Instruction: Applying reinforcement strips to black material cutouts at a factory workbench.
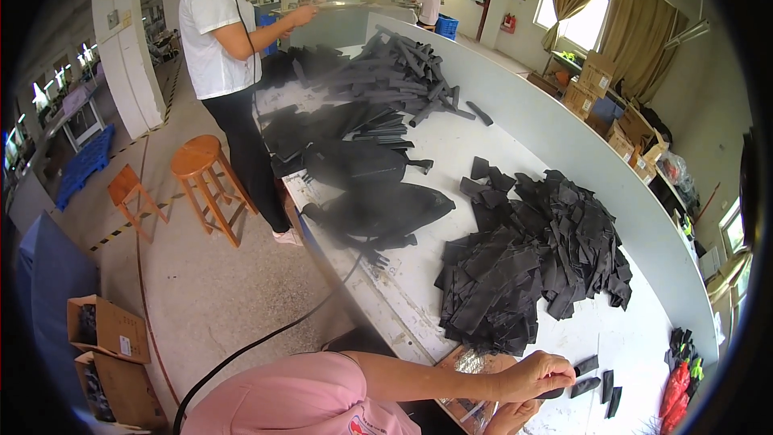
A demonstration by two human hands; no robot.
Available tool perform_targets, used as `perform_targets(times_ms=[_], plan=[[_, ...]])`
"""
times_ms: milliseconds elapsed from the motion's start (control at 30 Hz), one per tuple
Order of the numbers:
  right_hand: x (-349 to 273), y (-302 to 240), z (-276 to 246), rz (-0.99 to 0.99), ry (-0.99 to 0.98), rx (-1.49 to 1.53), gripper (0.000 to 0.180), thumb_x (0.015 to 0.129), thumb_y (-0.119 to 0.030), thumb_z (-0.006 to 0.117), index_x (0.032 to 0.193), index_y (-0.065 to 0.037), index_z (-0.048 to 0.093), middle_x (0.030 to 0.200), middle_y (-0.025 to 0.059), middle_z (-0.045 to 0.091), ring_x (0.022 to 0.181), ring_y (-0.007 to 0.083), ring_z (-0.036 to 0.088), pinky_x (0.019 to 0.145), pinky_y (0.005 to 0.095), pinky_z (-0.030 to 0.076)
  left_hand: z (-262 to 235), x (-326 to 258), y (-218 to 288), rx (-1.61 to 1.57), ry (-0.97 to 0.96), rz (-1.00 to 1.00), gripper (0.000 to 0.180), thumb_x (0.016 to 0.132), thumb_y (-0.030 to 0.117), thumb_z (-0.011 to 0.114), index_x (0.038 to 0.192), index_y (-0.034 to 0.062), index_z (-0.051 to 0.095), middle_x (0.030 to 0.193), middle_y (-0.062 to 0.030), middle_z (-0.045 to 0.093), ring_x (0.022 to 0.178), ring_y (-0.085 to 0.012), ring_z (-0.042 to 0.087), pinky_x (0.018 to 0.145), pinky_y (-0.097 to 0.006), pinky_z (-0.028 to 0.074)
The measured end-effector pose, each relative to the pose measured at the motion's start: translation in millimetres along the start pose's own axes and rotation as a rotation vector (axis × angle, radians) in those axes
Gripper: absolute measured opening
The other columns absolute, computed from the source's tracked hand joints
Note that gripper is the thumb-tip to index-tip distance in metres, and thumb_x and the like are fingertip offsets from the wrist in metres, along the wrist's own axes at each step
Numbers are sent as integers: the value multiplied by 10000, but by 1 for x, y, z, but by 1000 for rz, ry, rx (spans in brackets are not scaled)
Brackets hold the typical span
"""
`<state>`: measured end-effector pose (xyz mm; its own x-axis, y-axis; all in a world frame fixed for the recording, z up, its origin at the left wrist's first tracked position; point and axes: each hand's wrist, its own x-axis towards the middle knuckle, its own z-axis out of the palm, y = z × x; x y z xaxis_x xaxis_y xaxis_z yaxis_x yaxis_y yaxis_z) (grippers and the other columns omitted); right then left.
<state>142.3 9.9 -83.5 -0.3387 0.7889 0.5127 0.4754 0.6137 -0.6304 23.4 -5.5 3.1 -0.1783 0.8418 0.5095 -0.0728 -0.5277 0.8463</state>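
My left hand (pixel 533 377) reaches across from the left with its fingers bent and pressed together on a small dark fabric piece (pixel 551 394). Just below it, partly cut off by the lower edge, is my right hand (pixel 513 417). Its fingers look closed, but what they hold is hidden. Both hands are over a brown board with shiny clear wrapping (pixel 475 362). Several small black strips (pixel 585 387) lie on the white table right of my left hand. A large heap of flat black fabric pieces (pixel 499 274) rises beyond my hands.
Farther along the white table (pixel 451 145) lie dark bag-like pieces (pixel 378 209) and a pile of black rolls (pixel 403 72). A grey partition (pixel 564 137) borders the right side. Another person (pixel 221 32) stands at the far left, near a wooden stool (pixel 205 165). A red bag (pixel 675 391) sits at right.
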Motion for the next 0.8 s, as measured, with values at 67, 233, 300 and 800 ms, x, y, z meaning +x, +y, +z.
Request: perform_targets(times_ms=[67, 233, 300, 800], plan=[[-1, -4, -3, -28, 30, 112, 389, 835, -223, 478, 1064, 91, 457, 867, 247, 526, 817, 380, 517, 732, 429, 421, 2, -2, -2, -24, -25, -11, 147, 808, 151, 557, 830, 10, 593, 764, -65, 616, 668, -121, 563, 598, -241, 424], [-16, 35, 7, 73, -52, -145, 423, 804, -297, 534, 1021, 61, 474, 869, 248, 533, 776, 405, 506, 694, 437, 417, -5, -1, -2, -39, -54, -44, 160, 808, 167, 556, 865, 26, 605, 789, -60, 625, 677, -120, 575, 612, -231, 435], [-27, 75, 14, -91, -70, -409, 467, 775, -305, 567, 1058, 45, 442, 878, 241, 531, 767, 399, 502, 680, 434, 415, -5, -1, 0, -39, -59, -39, 164, 809, 171, 554, 876, 32, 609, 799, -58, 628, 682, -120, 579, 617, -227, 439], [-3, 3, 0, 92, -47, -99, 437, 831, -304, 471, 1031, 85, 481, 930, 262, 541, 845, 391, 507, 737, 452, 390, -6, -4, 2, 91, -81, 9, 155, 832, 98, 493, 945, 23, 567, 863, -89, 609, 737, -165, 587, 631, -257, 454]])
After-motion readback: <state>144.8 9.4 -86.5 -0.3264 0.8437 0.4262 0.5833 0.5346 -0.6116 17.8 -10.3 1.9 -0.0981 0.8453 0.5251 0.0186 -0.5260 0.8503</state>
